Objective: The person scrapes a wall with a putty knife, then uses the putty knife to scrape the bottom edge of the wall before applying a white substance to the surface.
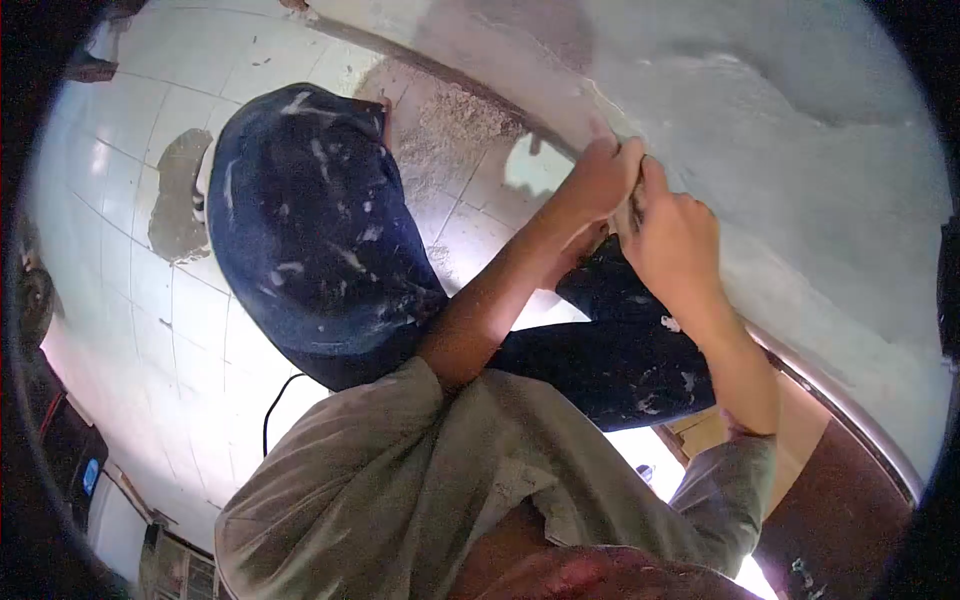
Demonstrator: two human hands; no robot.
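Head, left hand point(600, 180), right hand point(682, 245), one wall point(800, 150)

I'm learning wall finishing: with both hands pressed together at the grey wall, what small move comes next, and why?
Probably a short stroke along the wall, with firm pressure: the left hand and right hand together pinch a small pale piece against its grey surface, with more grey wall beyond them.

Room under renovation — grey plastered wall point(800, 150), mortar-strewn floor tiles point(150, 300).
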